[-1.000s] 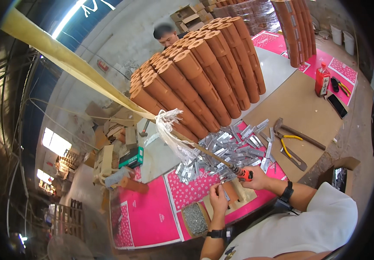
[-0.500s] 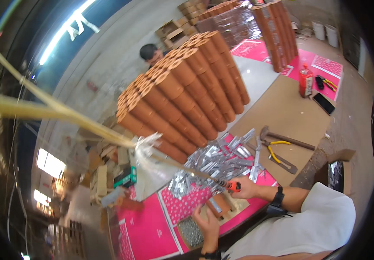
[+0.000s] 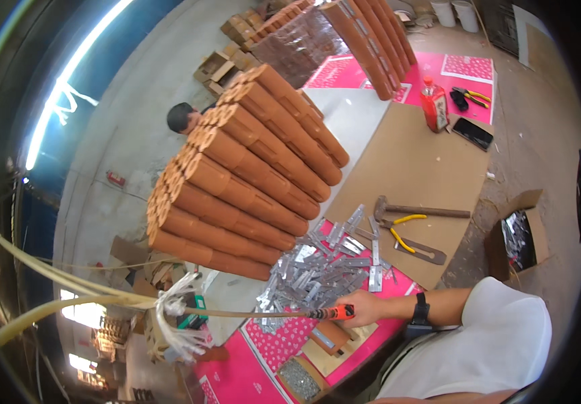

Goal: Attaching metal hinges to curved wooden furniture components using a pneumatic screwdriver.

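My right hand (image 3: 361, 308) is closed around an orange-and-black air tool (image 3: 334, 312), whose yellowish hose (image 3: 250, 314) runs off to the left. Just below the tool lies a short terracotta-coloured block (image 3: 331, 337) with a metal strip (image 3: 322, 338) along its top; whether the tool touches it I cannot tell. The block rests on a beige board (image 3: 331, 362). Beside it is a box of small silvery hardware (image 3: 297, 378), too small to make out. A heap of metal strips (image 3: 314, 273) spreads beyond my right hand. My left hand is out of view.
Long terracotta-coloured pieces (image 3: 236, 182) form a tall stack, with a person (image 3: 183, 118) behind it. On cardboard (image 3: 418, 168) lie a hammer (image 3: 425, 211), yellow-handled pliers (image 3: 401, 232) and a phone (image 3: 472, 133); a red bottle (image 3: 433, 104) stands nearby. A carton (image 3: 523, 236) sits at right.
My left hand, earlier at the terracotta-coloured block, has gone out of view. The view has shifted and turned. The right hand still grips the air tool, and the hose hangs differently.
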Demonstrator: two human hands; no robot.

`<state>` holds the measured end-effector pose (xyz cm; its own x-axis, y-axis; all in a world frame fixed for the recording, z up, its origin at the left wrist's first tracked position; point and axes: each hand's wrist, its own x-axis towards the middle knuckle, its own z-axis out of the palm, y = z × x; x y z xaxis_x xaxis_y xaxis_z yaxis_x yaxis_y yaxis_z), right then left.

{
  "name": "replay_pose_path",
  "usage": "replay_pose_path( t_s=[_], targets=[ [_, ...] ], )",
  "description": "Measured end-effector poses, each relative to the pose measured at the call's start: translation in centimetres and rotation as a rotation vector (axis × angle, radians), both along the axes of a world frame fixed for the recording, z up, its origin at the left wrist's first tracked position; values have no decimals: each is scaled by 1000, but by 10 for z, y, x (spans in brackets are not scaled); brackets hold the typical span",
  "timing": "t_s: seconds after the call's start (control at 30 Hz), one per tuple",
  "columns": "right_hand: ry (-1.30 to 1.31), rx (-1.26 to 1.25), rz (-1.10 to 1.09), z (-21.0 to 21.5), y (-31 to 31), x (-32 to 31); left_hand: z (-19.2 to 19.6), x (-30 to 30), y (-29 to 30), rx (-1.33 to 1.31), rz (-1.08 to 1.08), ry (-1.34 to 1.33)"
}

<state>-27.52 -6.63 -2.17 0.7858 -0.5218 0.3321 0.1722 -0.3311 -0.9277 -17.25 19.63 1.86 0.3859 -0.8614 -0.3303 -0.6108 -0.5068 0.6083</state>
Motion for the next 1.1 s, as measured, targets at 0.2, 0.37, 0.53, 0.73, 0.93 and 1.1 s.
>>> replay_pose_path(
  t_s=[0.2, 0.37, 0.53, 0.73, 0.93, 1.1],
  targets=[
    [-52, -6, -6, 3, 1, 2, 0, 6, -6, 54, -39, 9],
    [-64, -38, -43, -2, 3, -2, -3, 10, -16, 96, -117, 22],
    [-81, 32, -17, 6, 7, 8, -4, 17, -7, 91, -126, 26],
    [-109, 54, -104, -2, 0, -1, -7, 23, -15, 154, -173, 42],
    [-73, -8, 19, 10, 4, 15, 2, 24, 20, 210, -77, 51],
    [-30, -6, -54, -23, 7, 5, -15, 5, 75, 518, -149, 218]
  ],
)
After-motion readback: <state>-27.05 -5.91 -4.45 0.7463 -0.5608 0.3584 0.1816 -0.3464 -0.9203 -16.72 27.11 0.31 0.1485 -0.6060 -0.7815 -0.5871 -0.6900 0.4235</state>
